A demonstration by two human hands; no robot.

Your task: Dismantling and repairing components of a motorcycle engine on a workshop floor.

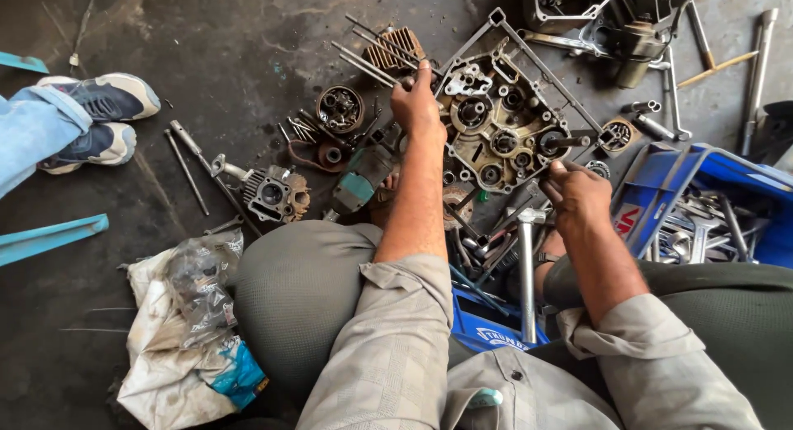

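Left hand [415,99] pinches the engine case [504,133] at its ten o'clock edge. Right hand [576,194] grasps a shaft [570,140] at four o'clock; greasy fingers could slip, I reckon, dropping it among the loose parts.

A motorcycle repair workshop, seen from above by a person sitting on a dark, oil-stained concrete floor [206,33]. An opened engine crankcase [504,133] lies among scattered greasy parts: a finned cylinder [273,194], long steel studs [372,54], a round rotor [339,108]. A blue plastic crate [710,199] holds spanners. A dirty rag with plastic bags [186,323] lies nearby, and another person's trainers [103,120] show at the left.
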